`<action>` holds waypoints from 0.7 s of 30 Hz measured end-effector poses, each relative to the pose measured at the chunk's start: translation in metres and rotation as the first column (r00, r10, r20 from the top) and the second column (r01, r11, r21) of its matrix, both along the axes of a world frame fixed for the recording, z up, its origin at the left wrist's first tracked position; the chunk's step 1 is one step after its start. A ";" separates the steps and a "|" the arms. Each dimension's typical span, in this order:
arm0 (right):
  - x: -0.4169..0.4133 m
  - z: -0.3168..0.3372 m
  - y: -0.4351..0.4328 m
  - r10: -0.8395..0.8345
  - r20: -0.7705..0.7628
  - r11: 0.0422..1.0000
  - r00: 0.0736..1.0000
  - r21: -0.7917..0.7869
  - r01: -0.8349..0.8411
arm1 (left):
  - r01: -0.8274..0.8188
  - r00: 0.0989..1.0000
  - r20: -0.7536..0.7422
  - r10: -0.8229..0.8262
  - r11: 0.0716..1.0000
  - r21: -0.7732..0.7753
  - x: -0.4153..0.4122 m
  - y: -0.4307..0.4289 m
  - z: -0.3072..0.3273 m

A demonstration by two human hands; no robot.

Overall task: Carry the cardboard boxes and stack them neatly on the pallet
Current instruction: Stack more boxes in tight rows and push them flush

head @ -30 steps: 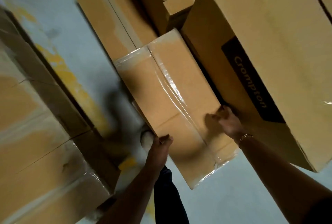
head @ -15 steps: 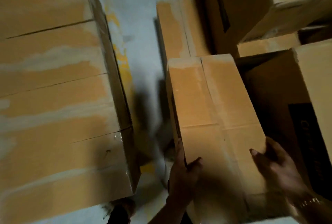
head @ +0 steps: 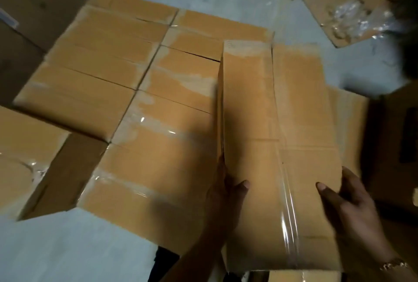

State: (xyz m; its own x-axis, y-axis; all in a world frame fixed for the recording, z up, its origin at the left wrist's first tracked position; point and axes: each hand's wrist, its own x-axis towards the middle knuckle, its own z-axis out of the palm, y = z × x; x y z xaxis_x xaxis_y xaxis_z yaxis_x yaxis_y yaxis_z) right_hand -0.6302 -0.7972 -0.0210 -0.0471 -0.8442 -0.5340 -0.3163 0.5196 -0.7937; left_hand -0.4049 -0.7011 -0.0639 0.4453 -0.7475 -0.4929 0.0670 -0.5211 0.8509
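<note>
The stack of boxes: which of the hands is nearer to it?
Left. The left hand grips the carried box on the side next to the stack; the right hand holds its opposite side, farther away.

One left hand [head: 226, 193], one right hand [head: 346, 200], one carried cardboard box [head: 271, 123], one bracelet [head: 394, 266]; stacked boxes [head: 113, 91] in two rows, number unclear.

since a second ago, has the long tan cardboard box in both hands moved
Yes. The long tan cardboard box moved left toward the stack of tan boxes: floor separated them earlier, now it overlaps the stack's right edge.
</note>
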 end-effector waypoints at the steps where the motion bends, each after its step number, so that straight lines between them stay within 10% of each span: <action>1: 0.026 0.001 -0.009 0.065 -0.008 0.998 0.998 -0.026 -0.065 | -0.056 0.998 -0.017 0.055 0.998 -0.023 0.022 0.000 0.001; 21: 0.482 -0.051 -0.115 0.758 -0.124 0.630 0.640 -0.114 -0.768 | -0.632 0.768 -0.130 0.627 0.775 0.004 0.362 0.044 -0.044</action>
